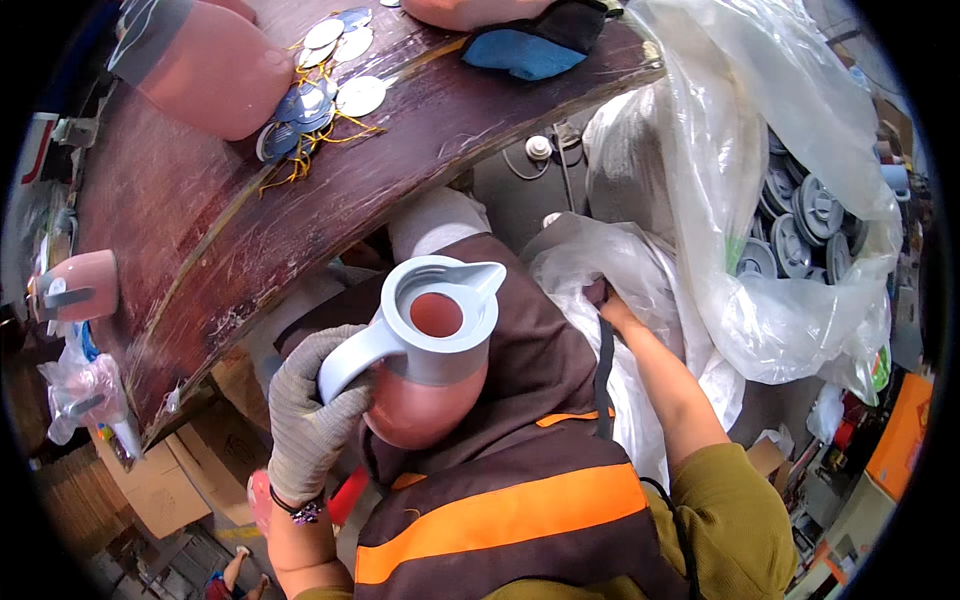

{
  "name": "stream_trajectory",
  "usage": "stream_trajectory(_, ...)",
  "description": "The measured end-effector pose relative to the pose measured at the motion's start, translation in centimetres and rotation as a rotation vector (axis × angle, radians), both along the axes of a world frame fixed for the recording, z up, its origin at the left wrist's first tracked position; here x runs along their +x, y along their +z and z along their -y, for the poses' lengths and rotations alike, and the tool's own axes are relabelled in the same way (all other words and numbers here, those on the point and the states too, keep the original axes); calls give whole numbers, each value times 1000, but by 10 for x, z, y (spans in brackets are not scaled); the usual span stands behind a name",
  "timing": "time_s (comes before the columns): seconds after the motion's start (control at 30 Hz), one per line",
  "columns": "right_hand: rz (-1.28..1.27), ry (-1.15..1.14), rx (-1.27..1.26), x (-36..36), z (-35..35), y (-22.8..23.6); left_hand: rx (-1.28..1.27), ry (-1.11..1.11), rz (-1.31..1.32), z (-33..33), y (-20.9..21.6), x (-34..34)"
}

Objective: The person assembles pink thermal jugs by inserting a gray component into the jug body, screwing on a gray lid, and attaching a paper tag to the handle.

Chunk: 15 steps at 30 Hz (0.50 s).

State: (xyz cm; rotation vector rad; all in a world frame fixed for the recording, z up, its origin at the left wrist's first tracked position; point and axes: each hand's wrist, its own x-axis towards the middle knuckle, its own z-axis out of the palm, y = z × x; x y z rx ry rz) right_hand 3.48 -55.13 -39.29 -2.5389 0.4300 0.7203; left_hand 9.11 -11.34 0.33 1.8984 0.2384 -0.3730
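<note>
My left hand (318,410), in a grey knit glove, is closed around the handle of a pink jug (430,400). The jug has a light grey collar, spout and handle, and its round mouth is uncovered, showing the pink inside. It is held upright above my brown apron (540,360). To its right my right hand (612,305) reaches into a clear plastic bag (585,255). The plastic and the bag's folds hide its fingers, so what they touch does not show.
A worn dark red table (230,215) curves across the far left, bearing pink jugs (215,75), round tags on yellow strings (320,95) and a blue-black cloth (530,50). A large plastic bag of grey lids (820,210) stands right. Cardboard boxes (160,480) lie lower left.
</note>
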Motion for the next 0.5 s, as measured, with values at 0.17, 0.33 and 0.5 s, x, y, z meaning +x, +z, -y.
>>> stream_trajectory(0.17,-226,-133,337,26,-13,40,1,46,-37,3,-2,0)
stream_trajectory(0.33,-460,16,396,8,10,66,-18,39,3,0,-1,-3)
stream_trajectory(0.5,-704,82,531,-18,27,110,-7,30,-14,-3,-4,-2)
